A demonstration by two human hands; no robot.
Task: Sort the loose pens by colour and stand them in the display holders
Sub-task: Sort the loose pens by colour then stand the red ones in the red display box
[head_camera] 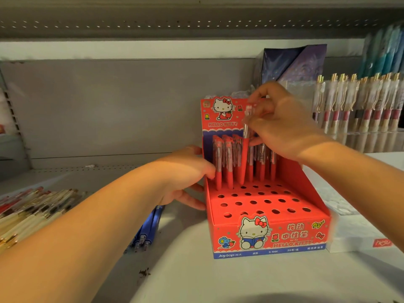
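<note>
A red cardboard display holder (269, 228) with rows of round holes stands on the shelf. Several red pens (228, 165) stand upright in its back rows. My right hand (282, 125) pinches one red pen (245, 154) near its clear top, its tip low over a hole in the back rows. My left hand (188, 171) grips the holder's left wall, thumb on the outside near the base. Loose blue pens (148, 230) lie on the shelf under my left forearm.
A heap of loose pens with gold and red parts (28, 208) lies at the left. A clear rack of gold-clipped pens (358, 103) stands at the right back, a dark blue box (293, 64) behind the holder, a white box (363, 237) at its right.
</note>
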